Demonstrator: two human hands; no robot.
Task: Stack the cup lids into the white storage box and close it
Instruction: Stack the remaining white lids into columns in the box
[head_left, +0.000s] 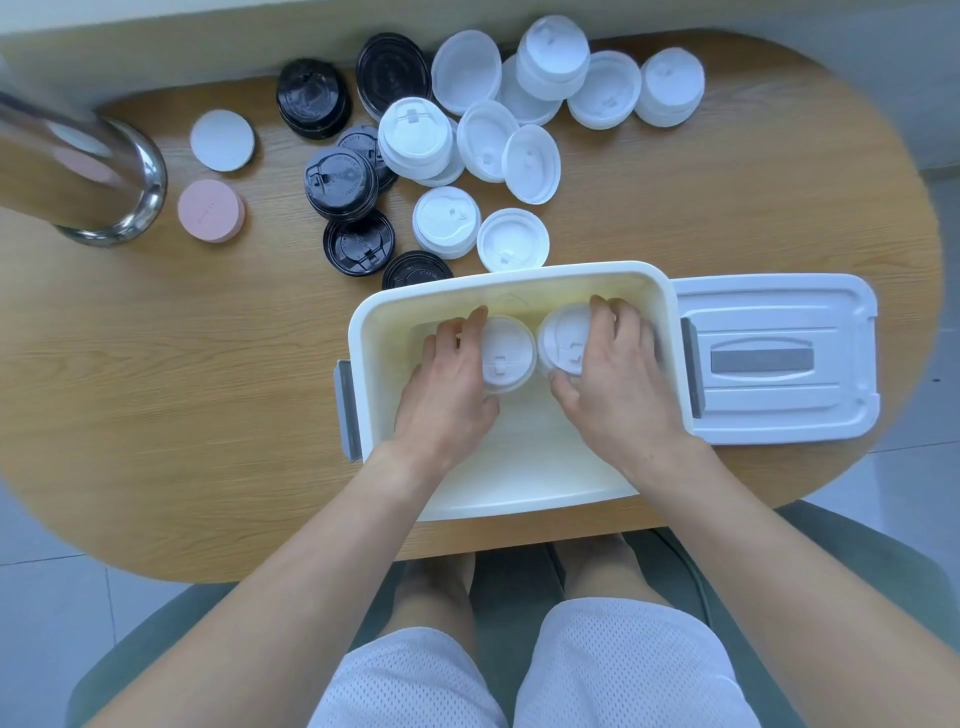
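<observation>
Left hand (447, 384) fingers curled around a white lid stack (506, 353); right hand (618, 374) gripping a second white lid stack (563, 338), both inside the open white storage box (374, 332). Box lid (779, 358) just right, more white lids (519, 119) and black lids (340, 182) beyond, on an oval wooden table (182, 364). Forearms reaching forward, palms down.

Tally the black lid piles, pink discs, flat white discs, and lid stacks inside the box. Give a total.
Black lid piles: 6
Pink discs: 1
Flat white discs: 1
White lid stacks in the storage box: 2
Total: 10
</observation>
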